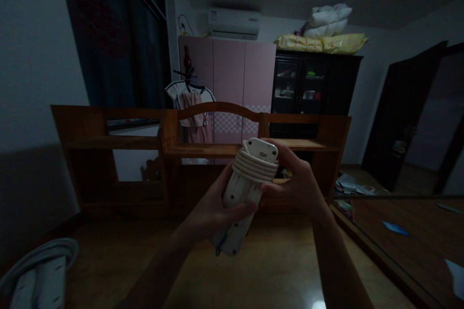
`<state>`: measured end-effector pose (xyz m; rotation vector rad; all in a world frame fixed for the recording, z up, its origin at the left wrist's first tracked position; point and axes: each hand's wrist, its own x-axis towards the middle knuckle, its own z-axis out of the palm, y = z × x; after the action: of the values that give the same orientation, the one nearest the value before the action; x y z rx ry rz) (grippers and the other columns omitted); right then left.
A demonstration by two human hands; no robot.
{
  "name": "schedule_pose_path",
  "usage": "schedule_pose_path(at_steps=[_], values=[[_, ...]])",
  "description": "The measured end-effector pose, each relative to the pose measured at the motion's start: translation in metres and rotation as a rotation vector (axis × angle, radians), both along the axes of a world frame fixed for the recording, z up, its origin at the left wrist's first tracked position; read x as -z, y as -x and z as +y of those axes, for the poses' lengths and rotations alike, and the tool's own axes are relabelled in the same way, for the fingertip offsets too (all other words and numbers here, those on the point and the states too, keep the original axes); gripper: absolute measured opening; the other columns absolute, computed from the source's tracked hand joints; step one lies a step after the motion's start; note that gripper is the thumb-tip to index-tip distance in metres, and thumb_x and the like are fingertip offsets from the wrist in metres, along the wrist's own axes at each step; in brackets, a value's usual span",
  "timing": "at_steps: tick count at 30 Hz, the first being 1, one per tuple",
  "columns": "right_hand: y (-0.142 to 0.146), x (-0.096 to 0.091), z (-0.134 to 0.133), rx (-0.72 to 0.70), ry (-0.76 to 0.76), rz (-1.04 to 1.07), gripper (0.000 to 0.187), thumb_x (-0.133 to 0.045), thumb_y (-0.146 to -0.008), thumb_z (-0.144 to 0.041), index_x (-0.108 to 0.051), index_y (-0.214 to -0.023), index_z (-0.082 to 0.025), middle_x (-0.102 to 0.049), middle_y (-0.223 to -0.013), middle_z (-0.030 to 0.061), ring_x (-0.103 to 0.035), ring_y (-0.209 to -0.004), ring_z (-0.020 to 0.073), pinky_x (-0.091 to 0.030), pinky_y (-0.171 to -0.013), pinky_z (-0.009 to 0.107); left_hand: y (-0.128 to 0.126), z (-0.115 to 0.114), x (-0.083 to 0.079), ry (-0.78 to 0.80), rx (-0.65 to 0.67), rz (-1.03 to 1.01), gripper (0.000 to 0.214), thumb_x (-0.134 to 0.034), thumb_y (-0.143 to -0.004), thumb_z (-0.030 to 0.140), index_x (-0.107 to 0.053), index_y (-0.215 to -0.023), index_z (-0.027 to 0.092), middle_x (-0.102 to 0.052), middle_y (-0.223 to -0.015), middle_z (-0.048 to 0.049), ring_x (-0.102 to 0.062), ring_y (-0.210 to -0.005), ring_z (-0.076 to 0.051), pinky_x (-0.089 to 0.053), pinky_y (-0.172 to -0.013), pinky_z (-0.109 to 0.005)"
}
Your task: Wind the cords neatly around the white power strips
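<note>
A white power strip (237, 219) is held up over the wooden desk, tilted, with its screw-dotted back toward me. Its own white cord (255, 166) is wound in several turns around the upper end. My left hand (217, 207) grips the strip's lower middle, thumb across the back. At the upper right, my right hand (292, 176) closes on the wound cord and the strip's edge, thumb and fingers on either side. A small blue tie or string (221, 244) shows near the lower end. The side facing away from me is hidden.
A second white power strip with coiled cord (43, 275) lies at the lower left of the desk (282, 270). Behind my hands stands a low wooden shelf unit (134, 142). On a surface to the right lie a blue card (395, 228) and some paper.
</note>
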<state>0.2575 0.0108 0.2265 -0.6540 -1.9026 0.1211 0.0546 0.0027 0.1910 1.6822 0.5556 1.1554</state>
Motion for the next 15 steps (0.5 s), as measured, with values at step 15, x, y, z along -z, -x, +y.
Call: schedule_pose_path(at_steps=[15], values=[[0.008,-0.002,-0.009,-0.137,0.074,-0.042,0.074,-0.077,-0.073,-0.037,-0.043,-0.138,-0.028,-0.051,-0.137,0.0061,-0.05,-0.123,0.0272,-0.049,-0.096,0.037,-0.005,0.007,-0.001,-0.097,-0.277,-0.116,0.051,-0.079,-0.068,0.033,-0.062,-0.113,0.018,-0.069,-0.108,-0.0068,-0.063,-0.101,-0.025,-0.05,-0.082,-0.028]])
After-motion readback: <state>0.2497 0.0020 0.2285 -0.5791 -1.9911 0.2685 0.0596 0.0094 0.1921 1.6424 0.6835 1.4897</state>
